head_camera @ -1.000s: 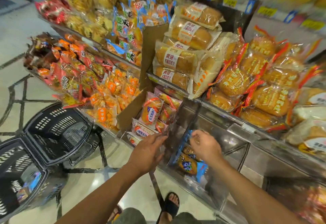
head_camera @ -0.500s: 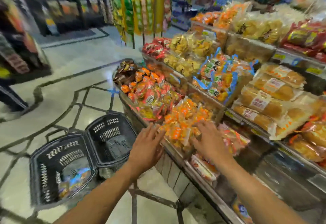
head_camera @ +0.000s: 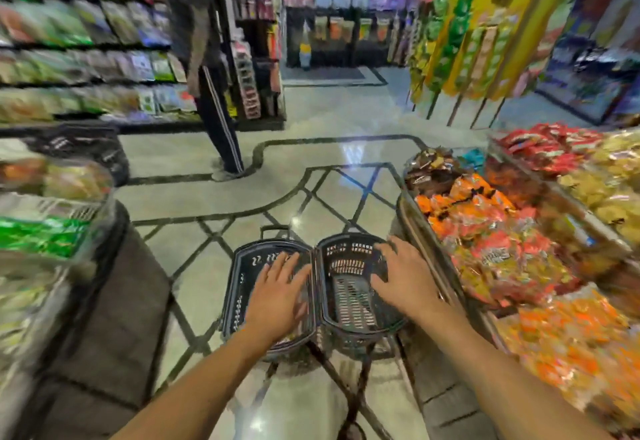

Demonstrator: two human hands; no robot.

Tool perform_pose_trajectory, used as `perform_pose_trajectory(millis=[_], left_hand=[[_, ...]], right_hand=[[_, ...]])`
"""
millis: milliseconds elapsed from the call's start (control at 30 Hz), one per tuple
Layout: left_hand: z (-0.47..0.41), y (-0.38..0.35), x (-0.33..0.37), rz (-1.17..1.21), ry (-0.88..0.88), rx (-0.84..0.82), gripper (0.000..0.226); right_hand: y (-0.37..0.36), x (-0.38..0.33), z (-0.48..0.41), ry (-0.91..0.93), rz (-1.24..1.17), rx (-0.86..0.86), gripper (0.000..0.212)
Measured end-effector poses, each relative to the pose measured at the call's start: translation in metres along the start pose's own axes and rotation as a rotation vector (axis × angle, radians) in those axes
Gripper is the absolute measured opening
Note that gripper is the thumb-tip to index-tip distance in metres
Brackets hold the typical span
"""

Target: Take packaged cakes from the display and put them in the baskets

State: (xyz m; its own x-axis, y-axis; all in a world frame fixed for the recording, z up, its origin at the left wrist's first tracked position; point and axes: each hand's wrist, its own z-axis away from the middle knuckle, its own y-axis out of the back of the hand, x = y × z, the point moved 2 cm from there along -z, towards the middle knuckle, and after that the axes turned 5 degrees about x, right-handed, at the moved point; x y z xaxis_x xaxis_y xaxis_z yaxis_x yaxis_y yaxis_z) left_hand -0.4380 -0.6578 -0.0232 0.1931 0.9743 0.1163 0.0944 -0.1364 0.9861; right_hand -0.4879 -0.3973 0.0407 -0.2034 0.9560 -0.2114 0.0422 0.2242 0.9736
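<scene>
While hovering over the left basket (head_camera: 232, 296), left hand (head_camera: 277, 297) flat, fingers straight, holding nothing. Right hand (head_camera: 403, 284) likewise empty and spread over the right basket (head_camera: 346, 263). Packaged cakes (head_camera: 485, 232) heaped just beside

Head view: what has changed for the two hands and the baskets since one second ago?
Both hands left the display and swung left, over the baskets: the left hand over the left basket, the right hand over the right basket, fingers spread, nothing in either grip. The camera turned from the cake shelves toward the open floor. The baskets stayed side by side.
</scene>
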Motion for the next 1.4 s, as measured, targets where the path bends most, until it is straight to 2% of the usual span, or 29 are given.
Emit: perform_pose_trajectory(millis=[200, 367, 567, 733, 800, 867, 967, 1033, 1133, 1167, 1267, 1400], left_hand=[[-0.001, -0.030, -0.092, -0.053, 0.204, -0.115, 0.070], [-0.036, -0.058, -0.146, -0.018, 0.246, -0.175, 0.060], [-0.071, -0.115, -0.206, 0.065, 0.311, -0.244, 0.067], [-0.089, -0.185, -0.238, 0.136, 0.333, -0.369, 0.069], [-0.096, -0.221, -0.249, 0.172, 0.313, -0.408, 0.074], [-0.099, -0.264, -0.260, 0.184, 0.296, -0.441, 0.076], [-0.101, -0.332, -0.271, 0.225, 0.300, -0.506, 0.073], [-0.099, -0.376, -0.279, 0.252, 0.326, -0.526, 0.073], [-0.094, -0.435, -0.289, 0.319, 0.356, -0.539, 0.075], [-0.092, -0.453, -0.292, 0.339, 0.362, -0.553, 0.075], [-0.086, -0.503, -0.300, 0.421, 0.397, -0.624, 0.075], [-0.077, -0.548, -0.305, 0.517, 0.450, -0.640, 0.075]], right_hand=[[-0.069, -0.073, -0.079, 0.124, -0.072, -0.171, 0.066], [-0.132, -0.103, -0.153, 0.159, -0.108, -0.313, 0.059], [-0.216, -0.121, -0.222, 0.139, -0.147, -0.525, 0.056], [-0.329, -0.117, -0.236, -0.057, -0.175, -0.591, 0.056], [-0.376, -0.119, -0.236, -0.092, -0.132, -0.706, 0.048], [-0.439, -0.110, -0.229, -0.177, -0.147, -0.765, 0.044], [-0.543, -0.090, -0.208, -0.331, -0.216, -0.781, 0.048], [-0.562, -0.097, -0.208, -0.463, -0.290, -0.683, 0.033], [-0.616, -0.095, -0.204, -0.715, -0.347, -0.794, 0.017], [-0.639, -0.091, -0.200, -0.761, -0.356, -0.803, 0.020], [-0.702, -0.081, -0.195, -0.877, -0.368, -0.829, 0.048], [-0.761, -0.075, -0.197, -0.948, -0.366, -0.759, 0.070]])
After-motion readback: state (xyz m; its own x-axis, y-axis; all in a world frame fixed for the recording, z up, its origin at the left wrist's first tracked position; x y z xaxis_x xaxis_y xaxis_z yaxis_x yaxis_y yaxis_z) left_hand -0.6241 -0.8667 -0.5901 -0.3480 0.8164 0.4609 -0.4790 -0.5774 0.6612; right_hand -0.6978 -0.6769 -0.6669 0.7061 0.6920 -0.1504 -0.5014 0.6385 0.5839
